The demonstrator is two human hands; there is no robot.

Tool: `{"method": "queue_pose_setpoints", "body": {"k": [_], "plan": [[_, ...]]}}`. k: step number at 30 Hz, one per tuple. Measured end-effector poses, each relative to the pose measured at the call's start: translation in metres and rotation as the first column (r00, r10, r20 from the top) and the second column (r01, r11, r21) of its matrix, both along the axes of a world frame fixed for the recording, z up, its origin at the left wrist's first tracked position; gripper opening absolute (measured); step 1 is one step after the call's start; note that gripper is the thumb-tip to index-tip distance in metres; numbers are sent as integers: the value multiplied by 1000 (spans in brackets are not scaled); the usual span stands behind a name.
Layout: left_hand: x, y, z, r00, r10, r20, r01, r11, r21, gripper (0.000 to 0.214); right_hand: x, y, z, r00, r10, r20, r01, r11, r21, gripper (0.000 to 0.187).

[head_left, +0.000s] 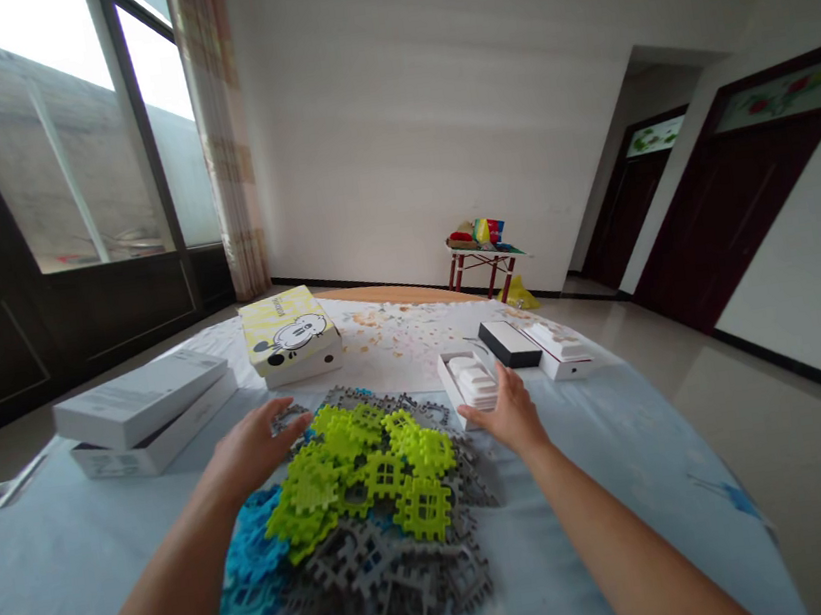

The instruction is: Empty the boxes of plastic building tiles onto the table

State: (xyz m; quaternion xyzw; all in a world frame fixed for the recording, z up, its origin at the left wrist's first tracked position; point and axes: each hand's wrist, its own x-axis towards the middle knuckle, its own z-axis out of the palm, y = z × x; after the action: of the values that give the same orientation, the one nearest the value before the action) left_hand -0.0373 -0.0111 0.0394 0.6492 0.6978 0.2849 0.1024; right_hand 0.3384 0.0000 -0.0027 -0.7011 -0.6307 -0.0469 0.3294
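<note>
A heap of flat, notched plastic building pieces lies in front of me: lime-green pieces (383,472) on top, grey pieces (386,578) below and around, blue pieces (251,560) at the left. At the heap's upper left edge is my left hand (263,450), thumb and fingers apart, with a grey piece visible behind the gap. My right hand (510,417) is beyond the heap's right side, its thumb and fingers spread across the near end of an open white box (451,383) holding a white ribbed item (475,380). Whether it presses on the box is unclear.
A patterned cloth (605,524) covers the round table. White boxes (147,403) are stacked at left, with a yellow-lidded cartoon box (293,333) behind. Past my right hand are a black-and-white box (510,343) and another white box (559,348). A small table (483,255) stands by the wall.
</note>
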Motion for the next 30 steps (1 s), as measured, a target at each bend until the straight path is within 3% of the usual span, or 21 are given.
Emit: {"method": "queue_pose_setpoints", "body": {"k": [3,7,10,13,16,21,26,30], "plan": [[-20,8,-15,999,14,38,-13,999,-41,66,-8,-2,-5,999,-40,-24,38,996,-84,102],[-45,6,-31,985,129,114,-127,992,-24,52,-5,4,-10,996,-66,-55,59,989,-132,97],[-58,2,-39,951,226,211,-233,972,6,48,0,16,-8,997,-41,-66,36,996,-83,95],[-64,3,-46,878,245,412,-275,961,15,48,-10,36,4,997,42,-72,-41,999,8,94],[-64,6,-52,835,233,498,-285,958,29,44,-39,61,21,989,110,-96,-109,994,12,93],[-61,7,-56,855,246,457,-289,957,26,42,-108,105,41,979,112,-172,-139,977,-160,95],[-60,7,-54,865,257,430,-289,957,10,42,-163,138,38,974,72,-214,-130,953,-274,101],[-62,7,-54,866,254,431,-284,959,6,41,-170,148,30,947,276,-163,-306,931,-199,101]]}}
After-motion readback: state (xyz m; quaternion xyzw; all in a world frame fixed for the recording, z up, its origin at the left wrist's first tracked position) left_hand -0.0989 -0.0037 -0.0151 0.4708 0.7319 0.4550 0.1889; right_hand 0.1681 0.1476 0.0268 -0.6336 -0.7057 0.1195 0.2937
